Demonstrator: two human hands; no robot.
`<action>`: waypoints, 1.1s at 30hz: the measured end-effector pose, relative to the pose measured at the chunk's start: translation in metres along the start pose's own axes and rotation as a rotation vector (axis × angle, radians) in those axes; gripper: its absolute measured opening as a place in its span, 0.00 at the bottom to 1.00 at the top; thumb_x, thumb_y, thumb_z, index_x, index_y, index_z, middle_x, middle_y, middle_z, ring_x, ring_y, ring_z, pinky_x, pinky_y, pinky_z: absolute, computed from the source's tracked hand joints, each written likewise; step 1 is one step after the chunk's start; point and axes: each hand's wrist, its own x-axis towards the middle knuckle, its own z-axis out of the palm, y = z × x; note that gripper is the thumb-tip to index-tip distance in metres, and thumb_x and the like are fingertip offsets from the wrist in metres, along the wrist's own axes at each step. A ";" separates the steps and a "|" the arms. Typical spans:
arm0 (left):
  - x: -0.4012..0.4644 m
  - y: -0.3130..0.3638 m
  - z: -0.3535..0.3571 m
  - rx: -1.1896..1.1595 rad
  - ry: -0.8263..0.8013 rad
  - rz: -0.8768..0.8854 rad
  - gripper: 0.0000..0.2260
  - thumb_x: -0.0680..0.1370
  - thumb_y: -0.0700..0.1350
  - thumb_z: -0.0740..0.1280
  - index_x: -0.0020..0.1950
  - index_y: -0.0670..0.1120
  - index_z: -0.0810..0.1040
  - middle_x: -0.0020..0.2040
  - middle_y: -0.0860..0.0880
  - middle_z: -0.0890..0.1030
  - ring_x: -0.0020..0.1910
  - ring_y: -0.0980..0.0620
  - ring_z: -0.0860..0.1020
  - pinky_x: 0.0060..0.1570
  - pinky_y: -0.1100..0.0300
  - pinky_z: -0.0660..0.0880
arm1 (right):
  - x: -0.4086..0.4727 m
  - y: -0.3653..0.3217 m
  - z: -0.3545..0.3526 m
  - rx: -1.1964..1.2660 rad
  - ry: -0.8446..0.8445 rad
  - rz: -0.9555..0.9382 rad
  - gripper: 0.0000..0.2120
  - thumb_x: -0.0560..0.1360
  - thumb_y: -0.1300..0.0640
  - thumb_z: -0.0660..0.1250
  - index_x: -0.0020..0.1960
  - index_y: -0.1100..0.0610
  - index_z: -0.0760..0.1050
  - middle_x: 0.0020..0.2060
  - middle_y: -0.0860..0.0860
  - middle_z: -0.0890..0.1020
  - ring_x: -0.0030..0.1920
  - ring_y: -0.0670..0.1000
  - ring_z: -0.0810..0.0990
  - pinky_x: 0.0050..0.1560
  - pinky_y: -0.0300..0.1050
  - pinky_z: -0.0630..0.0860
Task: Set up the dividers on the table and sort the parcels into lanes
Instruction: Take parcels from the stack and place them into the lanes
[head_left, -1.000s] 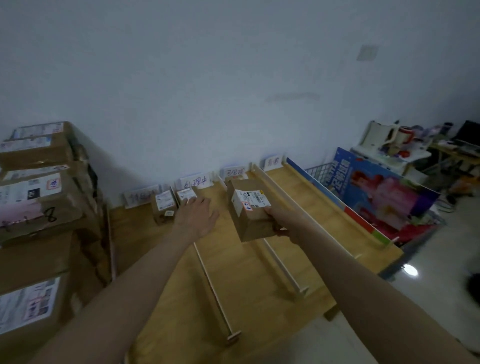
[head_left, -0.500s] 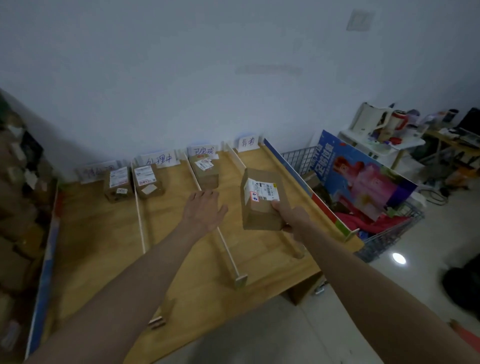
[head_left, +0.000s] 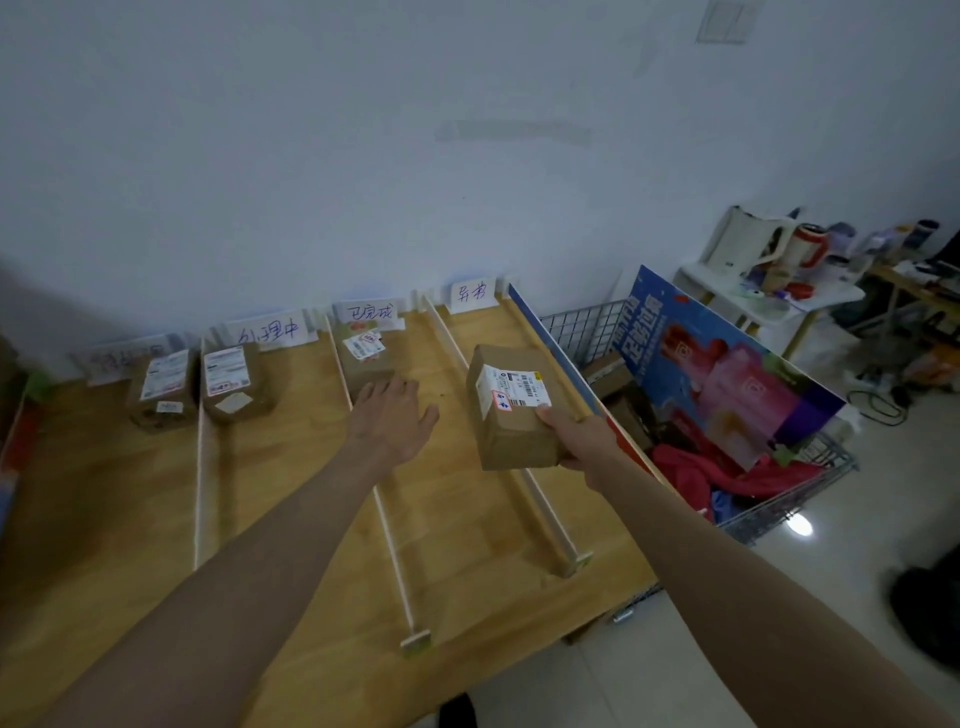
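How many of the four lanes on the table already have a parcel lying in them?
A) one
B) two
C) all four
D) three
D: one parcel lies in each of the first three lanes from the left; the rightmost lane shows none, and the right hand holds a fourth parcel in the air.

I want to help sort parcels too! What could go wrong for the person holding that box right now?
1. The right hand holds the parcel by one lower corner only, in the air above the table. That grip looks thin, so it might tip and drop.
2. The parcel hangs right over a thin divider. Set down carelessly, it could straddle it or knock it crooked.
3. The left hand hovers open beside a sorted parcel and could nudge it.
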 end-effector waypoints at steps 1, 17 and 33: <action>0.012 0.005 0.001 -0.003 0.003 0.000 0.25 0.83 0.58 0.52 0.74 0.44 0.67 0.71 0.44 0.71 0.68 0.43 0.71 0.69 0.49 0.64 | 0.010 -0.005 -0.003 -0.008 0.007 0.006 0.23 0.75 0.47 0.72 0.60 0.59 0.67 0.45 0.52 0.74 0.47 0.51 0.76 0.49 0.48 0.79; 0.122 0.031 0.030 -0.030 -0.016 -0.089 0.26 0.83 0.58 0.51 0.76 0.45 0.63 0.73 0.45 0.69 0.70 0.44 0.69 0.69 0.49 0.63 | 0.158 -0.049 -0.016 -0.233 0.062 -0.054 0.38 0.70 0.39 0.73 0.69 0.62 0.66 0.56 0.54 0.74 0.57 0.57 0.78 0.57 0.58 0.79; 0.222 0.060 0.080 -0.110 -0.076 -0.355 0.26 0.83 0.58 0.53 0.76 0.44 0.63 0.73 0.45 0.69 0.69 0.45 0.69 0.70 0.48 0.63 | 0.326 -0.088 0.025 -0.368 -0.212 -0.128 0.29 0.77 0.49 0.71 0.70 0.64 0.68 0.58 0.51 0.76 0.61 0.54 0.76 0.55 0.47 0.74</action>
